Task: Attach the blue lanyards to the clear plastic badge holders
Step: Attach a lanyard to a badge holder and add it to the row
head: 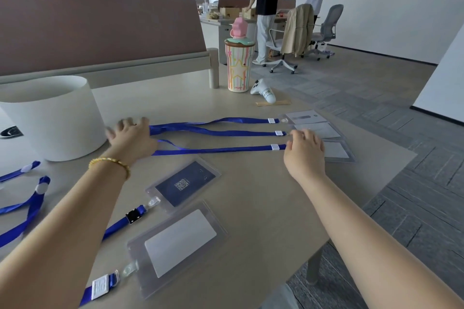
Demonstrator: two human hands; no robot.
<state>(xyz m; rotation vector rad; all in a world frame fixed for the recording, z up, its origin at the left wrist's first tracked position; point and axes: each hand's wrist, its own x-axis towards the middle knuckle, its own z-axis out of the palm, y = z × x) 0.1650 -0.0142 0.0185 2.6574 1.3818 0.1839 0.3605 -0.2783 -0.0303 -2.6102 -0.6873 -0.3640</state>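
My right hand (305,150) pinches the nearest lanyard (218,150) at its clip end — strap running leftward to my left hand (131,137), lying flat-fingered on the loops.

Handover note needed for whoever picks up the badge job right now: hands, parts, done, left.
Left hand: fingers spread, resting on the loop ends of the three stretched lanyards.
Right hand: fingers curled at the clip end of the nearest of those, by the far badge holders; grip hidden.
Done: three far sets laid out in a row; the near dark-card holder and white-card holder appear clipped.
Left: loose lanyards at the table's left edge have no visible holder.
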